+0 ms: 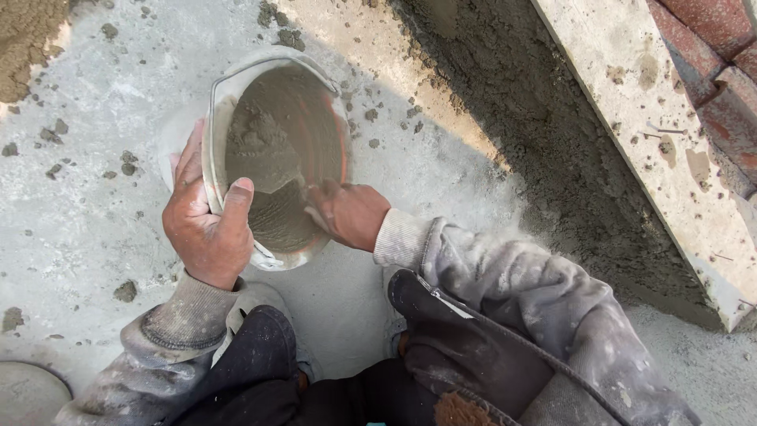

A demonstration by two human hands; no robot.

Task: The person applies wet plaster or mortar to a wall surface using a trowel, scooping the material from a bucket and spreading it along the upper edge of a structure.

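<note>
The bucket (277, 150) is lying tilted on the grey concrete floor (95, 205), its mouth turned toward the camera, w/ wet grey mortar (256, 134) sticking to the inside wall. Small mortar crumbs (126, 162) are lying scattered around it. To the right, a freshly plastered grey strip (552, 134) is running diagonally beside a pale stone slab (654, 134), and red bricks (717, 71) are showing in the top right corner. Nothing is standing between the hands and the bucket.

The left hand (206, 225) is gripping the near rim, thumb hooked inside and the other fingers wrapped on the outside, approx. at the lower left edge. The right hand (351, 213) is reaching into the bucket from the right side, its fingers pressed against the mortar at the bottom part; whether they are spread or together, one cannot tell. Both arms are wearing dusty grey sleeves (505, 284)
</note>
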